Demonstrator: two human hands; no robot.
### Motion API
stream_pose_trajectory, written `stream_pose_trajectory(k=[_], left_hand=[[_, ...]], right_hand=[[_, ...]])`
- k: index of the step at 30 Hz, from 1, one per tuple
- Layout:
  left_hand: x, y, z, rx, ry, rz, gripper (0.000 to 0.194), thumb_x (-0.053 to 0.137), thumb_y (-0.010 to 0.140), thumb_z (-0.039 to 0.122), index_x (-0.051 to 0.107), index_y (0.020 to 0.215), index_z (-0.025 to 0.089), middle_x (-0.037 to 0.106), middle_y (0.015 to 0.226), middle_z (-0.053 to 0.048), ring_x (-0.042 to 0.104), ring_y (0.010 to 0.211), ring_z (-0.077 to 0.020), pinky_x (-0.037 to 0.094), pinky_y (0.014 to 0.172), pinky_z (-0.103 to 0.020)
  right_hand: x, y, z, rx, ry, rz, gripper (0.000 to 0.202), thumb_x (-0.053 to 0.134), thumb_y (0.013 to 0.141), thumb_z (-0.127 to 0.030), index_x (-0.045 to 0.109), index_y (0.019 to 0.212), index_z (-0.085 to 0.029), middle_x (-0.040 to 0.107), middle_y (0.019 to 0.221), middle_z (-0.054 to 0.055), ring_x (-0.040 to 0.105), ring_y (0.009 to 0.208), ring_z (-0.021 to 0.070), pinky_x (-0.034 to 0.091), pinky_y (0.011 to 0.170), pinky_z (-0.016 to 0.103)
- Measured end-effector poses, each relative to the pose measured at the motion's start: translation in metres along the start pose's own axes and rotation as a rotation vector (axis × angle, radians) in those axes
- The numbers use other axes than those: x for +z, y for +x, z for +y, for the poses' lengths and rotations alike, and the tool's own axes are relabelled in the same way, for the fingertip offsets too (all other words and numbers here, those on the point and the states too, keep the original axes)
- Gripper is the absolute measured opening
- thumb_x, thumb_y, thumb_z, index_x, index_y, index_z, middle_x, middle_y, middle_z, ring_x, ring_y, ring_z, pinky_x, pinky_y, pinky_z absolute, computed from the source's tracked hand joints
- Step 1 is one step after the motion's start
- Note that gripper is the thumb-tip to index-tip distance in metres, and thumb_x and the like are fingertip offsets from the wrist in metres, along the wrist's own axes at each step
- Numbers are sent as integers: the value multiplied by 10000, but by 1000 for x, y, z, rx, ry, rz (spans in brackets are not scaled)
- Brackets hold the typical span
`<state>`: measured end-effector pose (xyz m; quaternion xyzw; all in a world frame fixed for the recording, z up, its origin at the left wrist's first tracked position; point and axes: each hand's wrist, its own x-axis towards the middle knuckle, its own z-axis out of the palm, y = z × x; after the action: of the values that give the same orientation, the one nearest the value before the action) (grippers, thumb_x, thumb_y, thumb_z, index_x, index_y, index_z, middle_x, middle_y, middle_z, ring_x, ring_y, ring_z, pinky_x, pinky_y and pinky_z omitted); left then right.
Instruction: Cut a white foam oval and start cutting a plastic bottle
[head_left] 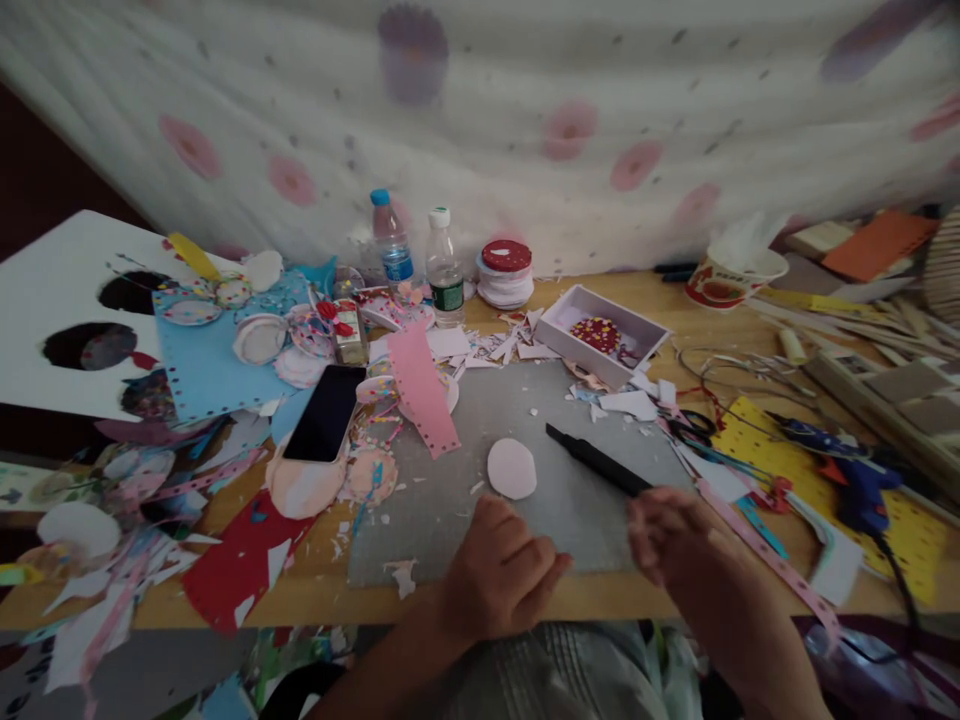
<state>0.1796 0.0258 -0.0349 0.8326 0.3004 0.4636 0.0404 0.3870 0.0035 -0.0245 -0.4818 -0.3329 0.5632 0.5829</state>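
Note:
A small round disc [512, 469], pale pinkish white, lies on the grey cutting mat [465, 400]. Just below its near edge is my left hand [506, 570], its fingers curled in and nothing showing in them. My right hand [686, 545] is at the mat's right side, fingers bent together around the rear end of a black utility knife [596, 462]. The knife's narrow tip points up and left, toward the disc's right side; its back end is hidden by my fingers. Paper scraps lie around the mat.
A phone [325, 413] and a pink paper strip [421, 385] lie left. Behind stand two bottles [446, 270], stacked discs [505, 272] and a white box [604, 335]. Scissors [694, 428], a blue glue gun [862, 490] and a paper bowl [735, 275] are right.

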Motion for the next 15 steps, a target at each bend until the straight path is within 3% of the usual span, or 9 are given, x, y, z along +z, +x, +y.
stream_pose_trajectory(k=[2, 5, 8, 11, 15], left_hand=[[0, 0, -3, 125, 20, -102, 200, 511, 908, 197, 557, 717, 157, 473, 561, 13, 422, 587, -148, 337, 593, -324], [-5, -1, -7, 161, 13, -192, 95, 557, 896, 213, 614, 884, 138, 561, 677, -13, 512, 695, -166, 407, 679, -323], [-10, -3, -17, -109, -5, -161, 405, 579, 889, 266, 504, 1270, 150, 594, 1101, -122, 538, 1065, -227, 430, 935, -366], [-6, -5, -35, -441, 6, -140, 665, 654, 832, 322, 344, 1400, 173, 466, 1336, -172, 433, 1264, -282, 367, 1060, -454], [8, -5, -61, -565, 6, -386, 864, 787, 681, 382, 347, 1392, 167, 468, 1368, -192, 415, 1293, -364, 333, 1076, -564]], right_hand=[[4, 0, -2, 180, 70, -115, 386, 658, 774, -576, 706, 892, -212, 633, 742, 56, 517, 537, 126, 406, 420, 215], [-1, -3, -6, 224, 67, -105, 375, 612, 845, -520, 707, 735, -174, 607, 678, 51, 511, 508, 103, 402, 400, 182], [-14, 0, -8, 167, 53, -5, 369, 641, 829, -510, 699, 687, -175, 616, 679, 51, 514, 481, 98, 400, 368, 172], [-30, 6, -5, 137, 72, 93, 310, 737, 745, -487, 697, 685, -185, 634, 692, 49, 525, 474, 98, 422, 366, 170], [-45, 7, 0, 158, 88, 118, 323, 796, 663, -488, 693, 682, -183, 644, 709, 50, 545, 474, 100, 459, 385, 176]])
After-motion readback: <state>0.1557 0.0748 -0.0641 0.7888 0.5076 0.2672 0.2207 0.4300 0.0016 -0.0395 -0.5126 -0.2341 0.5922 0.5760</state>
